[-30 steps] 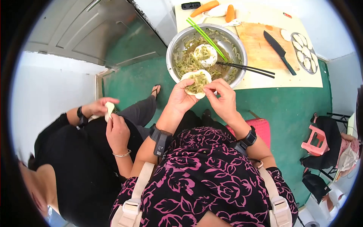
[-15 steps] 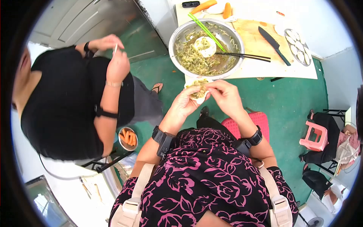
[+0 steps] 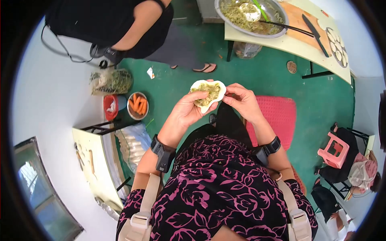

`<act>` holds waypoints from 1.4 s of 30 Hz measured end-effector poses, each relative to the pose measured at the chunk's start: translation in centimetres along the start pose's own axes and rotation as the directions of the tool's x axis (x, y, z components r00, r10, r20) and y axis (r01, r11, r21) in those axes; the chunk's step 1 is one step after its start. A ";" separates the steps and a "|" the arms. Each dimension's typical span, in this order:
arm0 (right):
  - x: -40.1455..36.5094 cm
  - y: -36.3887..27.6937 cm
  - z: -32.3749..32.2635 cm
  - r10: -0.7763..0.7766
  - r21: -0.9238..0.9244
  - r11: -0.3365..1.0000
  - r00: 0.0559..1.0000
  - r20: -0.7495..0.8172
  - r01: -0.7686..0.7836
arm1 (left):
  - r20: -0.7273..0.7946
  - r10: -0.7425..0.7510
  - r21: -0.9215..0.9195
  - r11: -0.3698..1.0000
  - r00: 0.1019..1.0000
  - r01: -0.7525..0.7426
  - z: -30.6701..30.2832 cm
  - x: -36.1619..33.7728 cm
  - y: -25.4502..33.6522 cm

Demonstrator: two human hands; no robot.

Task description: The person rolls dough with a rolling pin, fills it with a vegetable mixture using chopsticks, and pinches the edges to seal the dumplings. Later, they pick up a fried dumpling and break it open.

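Note:
My left hand point(image 3: 188, 107) holds a round white dough wrapper point(image 3: 219, 93) from below, its thumb resting on the shredded green filling point(image 3: 207, 91). The fingertips of my right hand point(image 3: 240, 101) pinch the wrapper's right edge. The wrapper is spread open, its rim slightly folded. Beyond my hands, a large metal bowl point(image 3: 257, 35) of the same filling stands on the table, with another filled wrapper point(image 3: 250, 12) inside, green chopsticks point(image 3: 261, 11) and dark chopsticks point(image 3: 292, 28).
A knife point(image 3: 315, 34) lies on a cutting board point(image 3: 295, 15) beside a plate of dumplings point(image 3: 337, 46). A red chair point(image 3: 277, 116) stands at my right. Left are another person point(image 3: 100, 24) and a bowl of carrots point(image 3: 138, 106). More people sit at far right.
The view has shifted, so the table sits higher and further right. My hands hold the wrapper clear of the bowl, more face-up. The other person appears further up, their hands out of view.

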State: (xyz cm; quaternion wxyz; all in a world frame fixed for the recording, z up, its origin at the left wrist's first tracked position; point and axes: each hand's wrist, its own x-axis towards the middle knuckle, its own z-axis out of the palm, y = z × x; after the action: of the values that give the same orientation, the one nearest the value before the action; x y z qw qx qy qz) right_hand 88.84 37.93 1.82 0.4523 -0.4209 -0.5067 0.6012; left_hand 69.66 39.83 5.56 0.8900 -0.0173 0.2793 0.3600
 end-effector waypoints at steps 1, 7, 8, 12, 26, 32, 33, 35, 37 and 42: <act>-0.5 0.0 0.6 -0.005 -0.009 1.000 1.000 0.021 0.005 | -0.014 0.004 -0.005 1.000 1.000 -0.004 -0.5 -0.9 -0.3; -1.4 -0.8 2.1 -0.009 0.000 1.000 0.995 0.095 0.009 | -0.037 0.055 -0.009 0.998 0.998 -0.055 -0.9 -3.4 -1.3; -1.3 -1.0 2.3 -0.017 -0.032 0.999 0.994 0.106 0.021 | -0.036 0.068 -0.016 0.998 0.997 -0.069 -0.8 -3.7 -1.4; -0.5 -1.8 3.1 -0.120 -0.137 0.982 0.988 0.099 0.133 | -0.033 0.107 -0.054 0.993 0.994 -0.109 -0.4 -4.5 -1.5; 1.3 -3.1 4.8 -0.431 -0.329 0.827 0.890 0.152 0.456 | -0.174 0.320 0.077 0.947 0.931 -0.311 0.1 -6.1 -1.2; 1.7 -4.3 4.4 -0.369 -0.254 0.866 0.893 0.260 0.431 | -0.222 0.460 0.312 0.869 0.860 -0.384 0.7 -7.0 -1.6; 1.9 -4.7 4.4 -0.384 -0.250 0.849 0.868 0.314 0.465 | -0.221 0.478 0.340 0.855 0.850 -0.392 0.7 -7.1 -1.8; 2.6 -5.3 4.4 -0.407 -0.237 0.816 0.816 0.411 0.527 | -0.192 0.494 0.382 0.833 0.848 -0.399 0.7 -7.1 -2.2; 2.8 -5.4 4.3 -0.318 -0.207 0.882 0.859 0.402 0.423 | -0.166 0.501 0.412 0.818 0.849 -0.402 0.8 -7.1 -2.5; 3.2 -5.3 3.9 -0.114 -0.138 0.975 0.930 0.349 0.171 | -0.114 0.451 0.401 0.836 0.885 -0.374 1.5 -7.3 -2.7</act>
State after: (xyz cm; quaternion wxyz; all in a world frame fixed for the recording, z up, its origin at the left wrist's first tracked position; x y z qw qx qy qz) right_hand 84.94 40.52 7.46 0.3641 -0.3093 -0.6547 0.5858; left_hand 67.87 33.56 10.13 0.7445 0.1739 0.4284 0.4817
